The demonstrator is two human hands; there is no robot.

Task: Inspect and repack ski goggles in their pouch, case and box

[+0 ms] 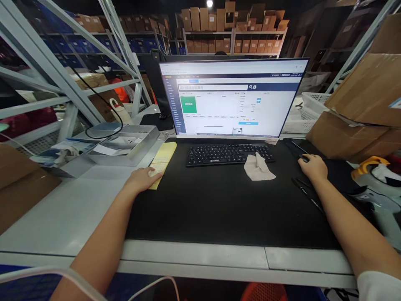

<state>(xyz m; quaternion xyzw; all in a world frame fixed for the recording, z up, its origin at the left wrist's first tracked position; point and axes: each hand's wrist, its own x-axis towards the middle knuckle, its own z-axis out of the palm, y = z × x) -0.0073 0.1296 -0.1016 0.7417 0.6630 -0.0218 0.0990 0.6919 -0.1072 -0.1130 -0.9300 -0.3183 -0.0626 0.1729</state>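
Note:
My left hand lies on a narrow yellow sheet of paper with lines of writing, at the left edge of a black desk mat. Its thumb and fingers are apart and rest on the sheet's lower part. At the right, my right hand is curled over a dark computer mouse, mostly hidden beneath it. Between the hands are a black keyboard and a crumpled white tissue overlapping its front edge. Behind them a monitor shows a page with a green square and a search bar.
A grey open box with papers and a cable stands left. Cardboard boxes are stacked at right, beside a white basket. Black pens and a grey-and-yellow handheld scanner lie near my right forearm. Metal frame bars rise left.

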